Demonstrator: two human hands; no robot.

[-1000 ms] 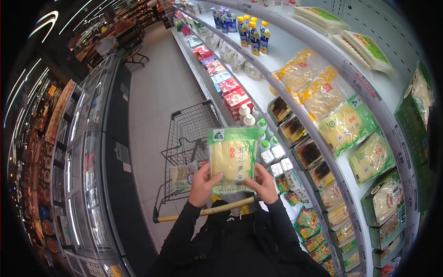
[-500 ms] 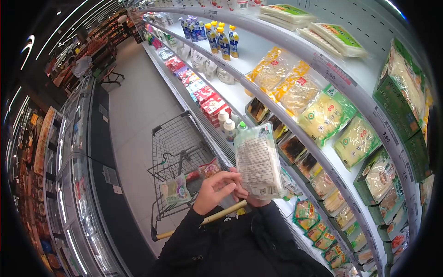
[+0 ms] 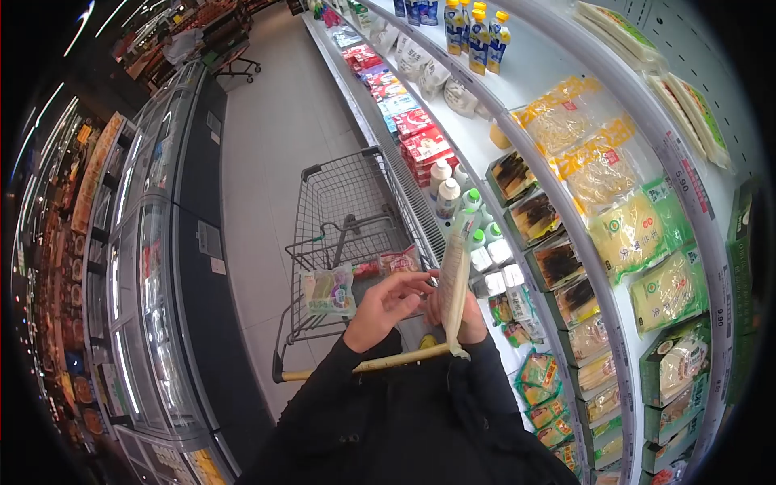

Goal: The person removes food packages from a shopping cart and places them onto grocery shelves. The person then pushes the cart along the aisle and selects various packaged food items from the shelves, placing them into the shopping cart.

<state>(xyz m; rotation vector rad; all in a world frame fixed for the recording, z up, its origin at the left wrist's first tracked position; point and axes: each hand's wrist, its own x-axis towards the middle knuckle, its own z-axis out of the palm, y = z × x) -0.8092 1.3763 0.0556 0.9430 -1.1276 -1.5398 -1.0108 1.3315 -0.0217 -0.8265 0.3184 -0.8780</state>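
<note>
My right hand (image 3: pixel 471 321) grips a flat clear plastic pack of pale food (image 3: pixel 456 279), held upright and almost edge-on to me. The exact food cannot be made out. Beside it, my left hand (image 3: pixel 390 305) has its fingers loosely bent and apart, the tips close to my right hand, holding nothing. Both hands are above the yellow handle (image 3: pixel 396 359) of a wire shopping cart (image 3: pixel 343 190). A clear pack with green contents (image 3: pixel 330 291) and a red-and-clear pack (image 3: pixel 399 260) lie in the cart.
A chilled shelf (image 3: pixel 558 214) curves along my right, bearing bagged noodle-like packs (image 3: pixel 626 230), yellow-capped pouches (image 3: pixel 478 44) and white bottles (image 3: pixel 447 198). Glass-fronted freezers (image 3: pixel 153 242) line the left. A tiled aisle (image 3: pixel 263 121) runs ahead between them.
The pack has turned from showing its printed label to nearly edge-on. My view has shifted, so cart and shelves sit further right and lower. My left hand stays beside the pack.
</note>
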